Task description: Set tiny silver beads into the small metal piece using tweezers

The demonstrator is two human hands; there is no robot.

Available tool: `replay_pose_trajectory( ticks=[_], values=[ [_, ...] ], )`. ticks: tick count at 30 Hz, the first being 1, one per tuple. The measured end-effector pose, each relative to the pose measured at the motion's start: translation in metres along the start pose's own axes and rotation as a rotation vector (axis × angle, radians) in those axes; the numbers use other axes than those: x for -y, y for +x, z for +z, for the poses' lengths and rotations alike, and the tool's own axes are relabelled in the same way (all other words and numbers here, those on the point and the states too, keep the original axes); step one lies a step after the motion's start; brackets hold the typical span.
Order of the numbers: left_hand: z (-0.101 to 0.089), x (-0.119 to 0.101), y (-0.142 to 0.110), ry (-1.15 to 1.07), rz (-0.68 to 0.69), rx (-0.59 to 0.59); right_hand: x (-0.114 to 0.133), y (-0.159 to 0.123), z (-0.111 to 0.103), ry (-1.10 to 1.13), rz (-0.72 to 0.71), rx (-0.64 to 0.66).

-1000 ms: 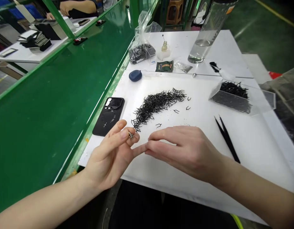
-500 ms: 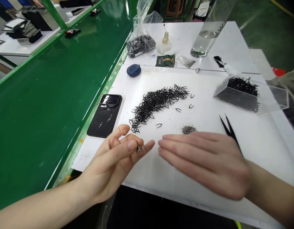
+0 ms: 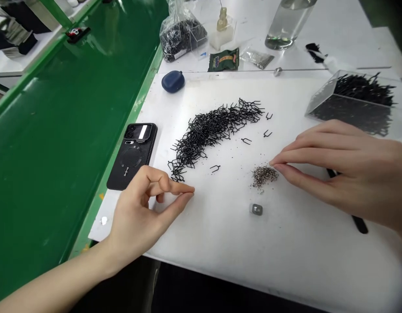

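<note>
Thumb and forefinger of the left hand [image 3: 137,215] were pinched together tip to tip above the white board [image 3: 201,256]. Nothing showed between them, though a very small piece could have been hidden there. The right hand [image 3: 353,174] was loosely open and held nothing visible, its forefinger [image 3: 292,150] and thumb at the right edge of a small pile of grey metal bits [image 3: 264,176]. Just nearer lay a square metal piece [image 3: 257,209]. Farther off, between the hands, curved a heap of black wire clips [image 3: 214,130], with loose clips [image 3: 215,168] on its right. Black tweezers [image 3: 360,224] lay under the right hand, and a clear plastic box [image 3: 350,104] of clips sat far right. A phone [image 3: 131,155] in a black case lay left, just beyond the left hand.
</note>
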State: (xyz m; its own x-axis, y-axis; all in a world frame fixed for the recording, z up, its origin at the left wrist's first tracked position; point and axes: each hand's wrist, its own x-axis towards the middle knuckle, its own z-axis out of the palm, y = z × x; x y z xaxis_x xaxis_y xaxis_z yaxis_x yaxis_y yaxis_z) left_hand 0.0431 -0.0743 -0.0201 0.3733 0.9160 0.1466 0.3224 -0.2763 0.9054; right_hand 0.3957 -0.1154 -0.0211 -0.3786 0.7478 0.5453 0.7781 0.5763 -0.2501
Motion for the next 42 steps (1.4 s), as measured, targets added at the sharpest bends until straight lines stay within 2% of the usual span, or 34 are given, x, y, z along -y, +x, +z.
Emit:
replay_pose_trajectory(
  ticks=[6, 12, 15, 20, 25, 33, 36, 38, 42],
  values=[
    [-0.001, -0.008, 0.01, 0.039, 0.028, 0.006, -0.007, -0.007, 0.0, 0.022, 0.018, 0.034],
    [0.015, -0.009, 0.028, 0.1, 0.114, 0.032, -0.006, -0.006, -0.001, 0.016, 0.003, -0.012],
    [0.019, -0.01, 0.033, 0.135, 0.117, 0.021, -0.003, -0.003, -0.001, 0.024, 0.06, 0.007],
    [0.019, -0.009, 0.039, 0.192, 0.158, 0.054, 0.001, -0.001, 0.002, -0.015, 0.067, -0.027],
    [0.023, -0.01, 0.043, 0.242, 0.187, 0.091, 0.005, -0.001, 0.002, -0.026, 0.158, -0.033],
    [0.033, -0.013, 0.044, 0.247, 0.274, 0.081, 0.006, 0.002, 0.001, 0.044, 0.17, -0.074],
    [0.034, -0.021, 0.05, 0.224, 0.272, 0.087, 0.005, 0.004, 0.001, 0.082, 0.177, -0.108],
    [0.035, -0.031, 0.058, 0.156, 0.265, 0.05, 0.004, 0.005, 0.0, 0.089, 0.186, -0.117],
    [0.042, -0.054, 0.071, 0.013, 0.154, -0.018, 0.001, 0.004, 0.001, 0.133, 0.189, -0.116]
  ],
)
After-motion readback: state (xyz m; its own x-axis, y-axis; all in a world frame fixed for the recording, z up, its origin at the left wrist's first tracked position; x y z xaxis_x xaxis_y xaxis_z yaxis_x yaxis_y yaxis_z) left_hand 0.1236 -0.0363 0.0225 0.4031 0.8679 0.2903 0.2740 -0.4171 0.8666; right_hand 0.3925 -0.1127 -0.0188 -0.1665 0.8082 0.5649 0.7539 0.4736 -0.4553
